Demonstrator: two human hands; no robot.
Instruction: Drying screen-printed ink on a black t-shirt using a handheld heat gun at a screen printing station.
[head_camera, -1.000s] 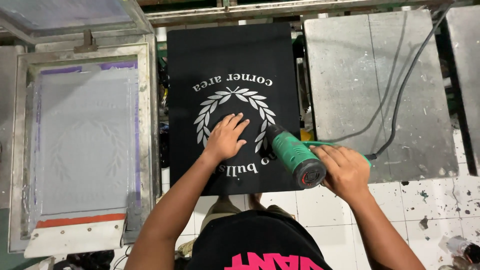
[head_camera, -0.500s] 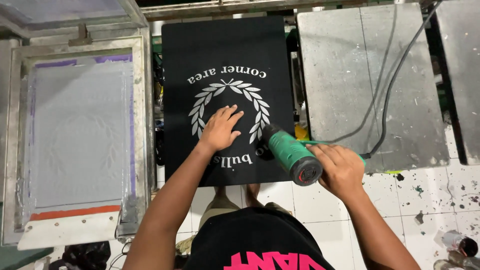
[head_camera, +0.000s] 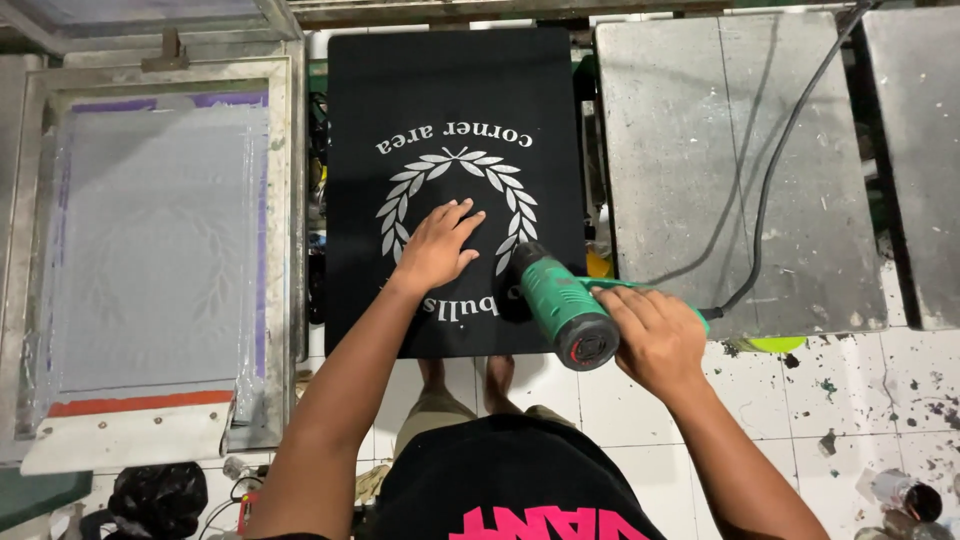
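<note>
A black garment (head_camera: 450, 90) with a white wreath print lies flat on a printing board in front of me. My left hand (head_camera: 438, 245) rests palm down, fingers spread, on the middle of the wreath. My right hand (head_camera: 652, 335) grips the handle of a green heat gun (head_camera: 562, 305), whose black nozzle points at the lower right part of the print. Its black cord (head_camera: 770, 190) runs up and away over the neighbouring board.
A framed printing screen (head_camera: 160, 240) with a squeegee (head_camera: 130, 435) along its near edge lies to the left. Bare grey metal boards (head_camera: 740, 170) stand to the right. Below is a paint-spattered white tiled floor (head_camera: 860, 400), with my feet under the board.
My left hand has stayed on the wreath. The heat gun has held its place at the print's lower right; the view has shifted slightly.
</note>
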